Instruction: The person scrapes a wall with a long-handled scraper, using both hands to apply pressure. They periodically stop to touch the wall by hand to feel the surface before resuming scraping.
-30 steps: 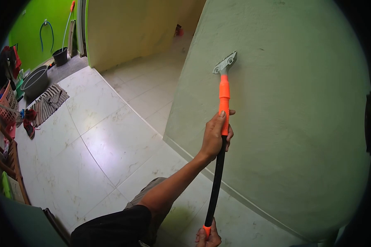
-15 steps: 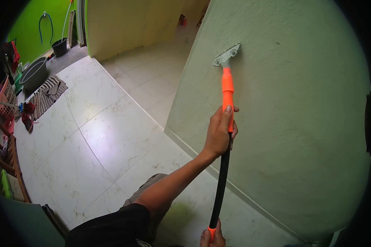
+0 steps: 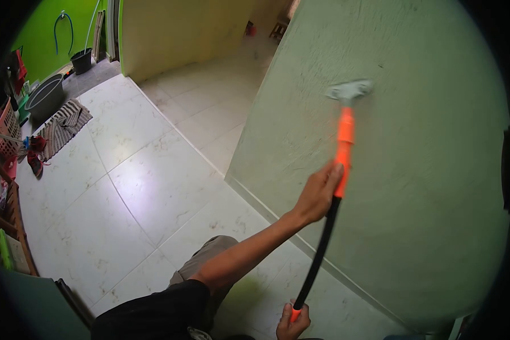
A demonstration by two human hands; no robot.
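Scraper [image 3: 326,229] slants — head [image 3: 348,89] up-right, butt [image 3: 295,315] down-left.

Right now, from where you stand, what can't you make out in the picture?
- Scraper head: blurred in the head view; whether it touches the wall is unclear.
- Left hand: in the head view, most fingers are hidden behind the hand itself and the orange grip.
- Right hand: wrist cut off by the head view's bottom edge.
- Pale pole: top cut off by the head view's top edge.
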